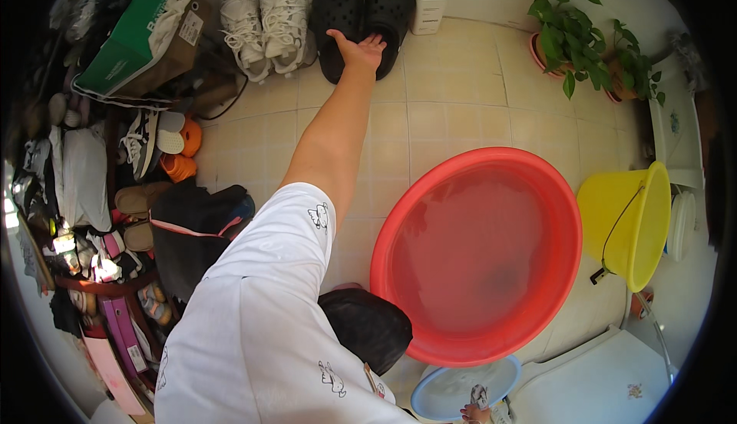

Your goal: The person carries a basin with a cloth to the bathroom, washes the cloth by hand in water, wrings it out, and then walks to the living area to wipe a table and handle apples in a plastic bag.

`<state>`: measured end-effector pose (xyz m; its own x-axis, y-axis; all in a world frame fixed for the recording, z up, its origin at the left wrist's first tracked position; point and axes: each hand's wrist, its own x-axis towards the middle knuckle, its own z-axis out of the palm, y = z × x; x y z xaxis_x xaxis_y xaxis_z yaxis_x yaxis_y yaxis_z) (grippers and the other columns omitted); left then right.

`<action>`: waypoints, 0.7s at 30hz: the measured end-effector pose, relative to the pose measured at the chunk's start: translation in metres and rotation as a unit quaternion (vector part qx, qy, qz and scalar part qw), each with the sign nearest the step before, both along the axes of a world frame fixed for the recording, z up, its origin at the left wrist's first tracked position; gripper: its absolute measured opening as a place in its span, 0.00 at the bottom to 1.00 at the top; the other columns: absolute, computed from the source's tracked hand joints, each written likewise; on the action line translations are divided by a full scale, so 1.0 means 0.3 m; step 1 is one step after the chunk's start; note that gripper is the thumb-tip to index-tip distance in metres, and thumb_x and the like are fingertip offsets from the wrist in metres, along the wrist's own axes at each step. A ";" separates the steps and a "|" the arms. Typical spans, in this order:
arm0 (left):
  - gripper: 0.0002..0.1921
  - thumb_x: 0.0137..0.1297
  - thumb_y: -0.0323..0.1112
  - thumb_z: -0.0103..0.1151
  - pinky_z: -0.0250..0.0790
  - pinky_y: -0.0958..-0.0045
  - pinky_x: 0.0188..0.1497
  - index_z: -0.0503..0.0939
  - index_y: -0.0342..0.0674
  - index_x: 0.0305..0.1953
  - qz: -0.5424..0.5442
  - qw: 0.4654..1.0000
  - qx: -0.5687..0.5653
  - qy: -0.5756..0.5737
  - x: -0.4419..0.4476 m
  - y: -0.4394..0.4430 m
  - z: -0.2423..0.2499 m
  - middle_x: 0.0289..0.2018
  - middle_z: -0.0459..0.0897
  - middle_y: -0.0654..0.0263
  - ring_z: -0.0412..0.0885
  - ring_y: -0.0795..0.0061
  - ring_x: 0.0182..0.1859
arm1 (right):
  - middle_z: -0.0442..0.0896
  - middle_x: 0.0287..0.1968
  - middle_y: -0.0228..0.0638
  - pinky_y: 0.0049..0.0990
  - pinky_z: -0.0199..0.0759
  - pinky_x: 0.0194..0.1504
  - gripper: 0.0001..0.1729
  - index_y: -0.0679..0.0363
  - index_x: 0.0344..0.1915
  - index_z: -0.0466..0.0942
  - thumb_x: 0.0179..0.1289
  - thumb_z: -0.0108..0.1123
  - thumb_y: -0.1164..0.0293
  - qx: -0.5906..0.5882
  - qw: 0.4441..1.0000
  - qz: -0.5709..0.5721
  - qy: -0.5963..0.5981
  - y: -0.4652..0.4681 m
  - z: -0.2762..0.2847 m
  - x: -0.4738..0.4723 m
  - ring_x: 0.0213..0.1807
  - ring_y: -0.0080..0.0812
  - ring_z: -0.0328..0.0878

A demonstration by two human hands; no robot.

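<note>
My left hand (pixel 363 53) reaches far forward, palm showing and fingers spread, with the thumb to the left. Its fingertips are at the opening of the right one of two black perforated clogs (pixel 389 4); whether they touch it I cannot tell. The left clog (pixel 338 7) stands close beside it against the wall. At the bottom edge, my right hand (pixel 475 414) is only partly in view, closed around a small grey patterned item (pixel 478 395) above a light blue basin (pixel 429 396) with cloudy water. A large red basin (pixel 567 240) of murky water stands between the hands.
White lace-up sneakers (pixel 285 15) stand left of the clogs, a white pump bottle (pixel 429 7) right. Potted plants (pixel 567 38) line the back right. A yellow bucket (pixel 610 217) is beside the red basin. Shoes and boxes crowd the left, including orange clogs (pixel 178 167) and a green shoebox (pixel 135 38).
</note>
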<state>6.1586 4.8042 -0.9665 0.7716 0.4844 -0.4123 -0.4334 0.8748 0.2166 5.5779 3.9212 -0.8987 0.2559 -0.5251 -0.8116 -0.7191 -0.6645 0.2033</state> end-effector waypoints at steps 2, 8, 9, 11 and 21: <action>0.71 0.43 0.85 0.42 0.20 0.59 0.74 0.30 0.23 0.68 0.017 0.999 -0.039 -0.003 0.037 0.034 -0.089 0.72 0.32 0.48 0.30 0.58 0.75 | 0.75 0.26 0.38 0.26 0.62 0.17 0.21 0.58 0.46 0.68 0.61 0.56 0.56 0.016 0.949 -0.258 -0.183 -0.130 0.105 -0.082 0.22 0.31 0.72; 0.67 0.46 0.84 0.41 0.23 0.61 0.74 0.33 0.28 0.69 0.059 0.998 -0.024 0.005 0.138 -0.025 -0.016 0.73 0.34 0.55 0.34 0.63 0.75 | 0.72 0.22 0.38 0.27 0.61 0.15 0.31 0.51 0.63 0.58 0.61 0.57 0.64 0.014 0.925 -0.317 -0.209 0.182 0.096 -0.002 0.15 0.28 0.68; 0.67 0.46 0.83 0.40 0.24 0.61 0.74 0.34 0.29 0.70 0.071 0.997 -0.027 0.008 0.122 0.005 -0.015 0.73 0.34 0.55 0.35 0.63 0.75 | 0.74 0.27 0.41 0.29 0.63 0.17 0.34 0.49 0.65 0.53 0.62 0.56 0.65 0.010 0.932 -0.312 -0.184 0.178 0.112 0.026 0.18 0.30 0.70; 0.58 0.50 0.81 0.40 0.39 0.61 0.73 0.46 0.38 0.70 0.095 0.993 -0.052 0.047 0.115 0.010 -0.008 0.72 0.46 0.59 0.47 0.65 0.73 | 0.78 0.39 0.48 0.31 0.68 0.19 0.40 0.45 0.70 0.44 0.63 0.53 0.67 0.001 0.939 -0.318 -0.132 0.182 0.111 0.042 0.24 0.34 0.76; 0.42 0.60 0.74 0.34 0.53 0.54 0.69 0.65 0.48 0.65 0.055 0.986 -0.038 -0.150 -0.128 -0.145 0.184 0.68 0.60 0.63 0.58 0.60 0.69 | 0.70 0.37 0.37 0.32 0.66 0.29 0.24 0.60 0.46 0.64 0.48 0.60 0.74 -0.031 0.941 -0.315 -0.117 0.212 0.066 0.018 0.34 0.32 0.72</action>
